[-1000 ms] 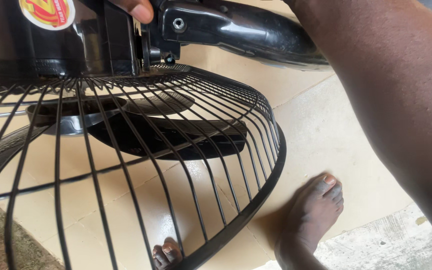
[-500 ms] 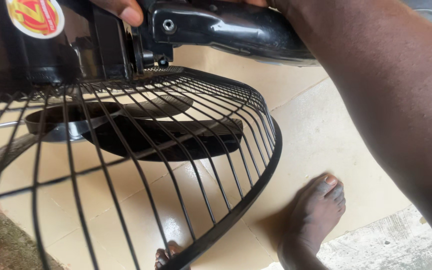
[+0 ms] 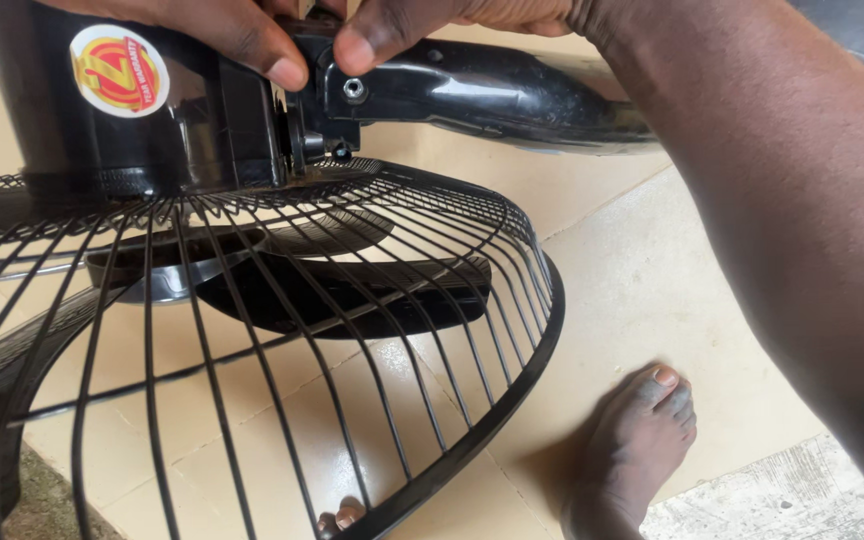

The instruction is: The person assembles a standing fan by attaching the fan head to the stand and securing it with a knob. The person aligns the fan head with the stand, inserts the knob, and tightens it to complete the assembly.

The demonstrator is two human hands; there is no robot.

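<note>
1. Fan: the motor housing [image 3: 122, 110] sits top left, black, with a round red-yellow sticker [image 3: 112, 70] on its side. All places below are given rel. to this housing.
2. Right of the housing, touching it at a pivot joint, is the black neck bracket [image 3: 492, 95], w/ a bolt [image 3: 354, 90] at the joint end.
3. Below the housing the wire guard [image 3: 352, 300] spreads out and tilts; the dark blades [image 3: 352, 290] show through the wires.
4. Left hand [image 3: 222, 30] lies over the housing top, fingers [image 3: 272, 62] pressed down at its right edge by the joint.
5. Right hand [image 3: 452, 15] is right of the housing, on the bracket; thumb tip pushed against it just above the bolt. Fingers look curled round the top, but they run out of frame, so cannot tell for sure.
6. Handling, my guess: housing is heavy and rigid, glossy plastic so prob. slippery. Guard wires are thin and would bend, and the rim gives poor control. Best hold is the housing and bracket, either side of the joint.
7. Hidden: both hands are cut off by the top edge; the fan's stand and base are not in view. What sits between the thumbs at the top edge is too cropped to name.
8. Below the guard: tiled floor [image 3: 642, 260], one bare foot [image 3: 642, 450] to the right, toes of another at the guard's lower rim.
</note>
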